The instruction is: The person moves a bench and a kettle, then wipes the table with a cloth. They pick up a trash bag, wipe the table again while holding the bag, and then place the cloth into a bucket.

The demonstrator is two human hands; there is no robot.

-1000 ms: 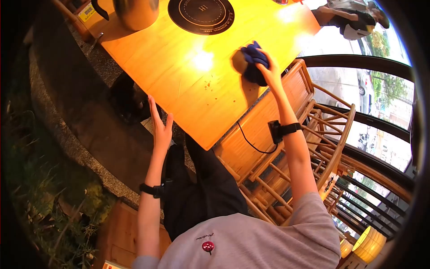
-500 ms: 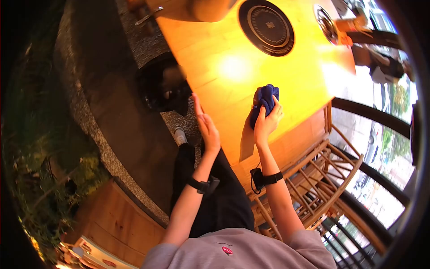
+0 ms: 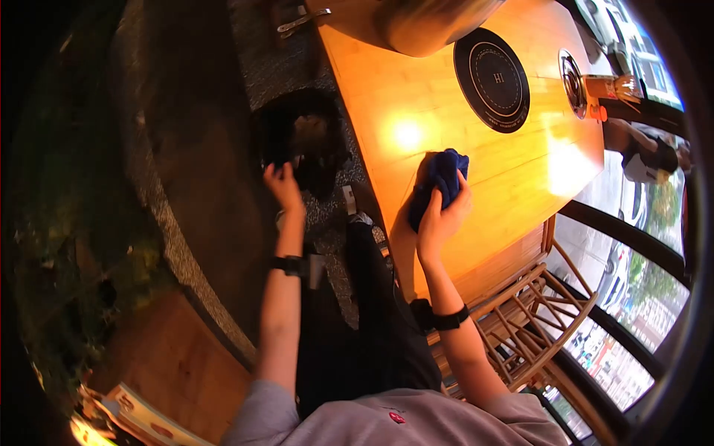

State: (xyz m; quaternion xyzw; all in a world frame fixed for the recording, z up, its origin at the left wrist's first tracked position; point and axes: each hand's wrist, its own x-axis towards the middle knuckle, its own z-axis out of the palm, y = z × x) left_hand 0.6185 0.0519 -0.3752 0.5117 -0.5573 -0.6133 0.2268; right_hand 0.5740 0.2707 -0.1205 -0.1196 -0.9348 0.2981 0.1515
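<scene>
My right hand (image 3: 444, 215) grips a bunched dark blue cloth (image 3: 448, 172) that rests on the wooden table (image 3: 379, 97). The cloth casts a dark shadow to its left. Off the table's left edge, my left hand (image 3: 285, 189) hangs over the floor beside a black bin or bag (image 3: 309, 134). Its fingers look slightly bent and apart, somewhat blurred, with nothing plainly in them. A pale shape shows inside the black container, too dark to name.
A round black hot plate (image 3: 492, 80) is set into the table, with a second round plate (image 3: 573, 83) farther right. Beside it stands a bottle (image 3: 613, 88). Wooden chairs (image 3: 535, 320) line the right side. A person (image 3: 647, 156) is outside the window. Plants (image 3: 82, 290) border the left.
My left hand has moved left, from the table edge to over the floor by the black container. The right hand still holds the cloth on the table. The view has shifted.
</scene>
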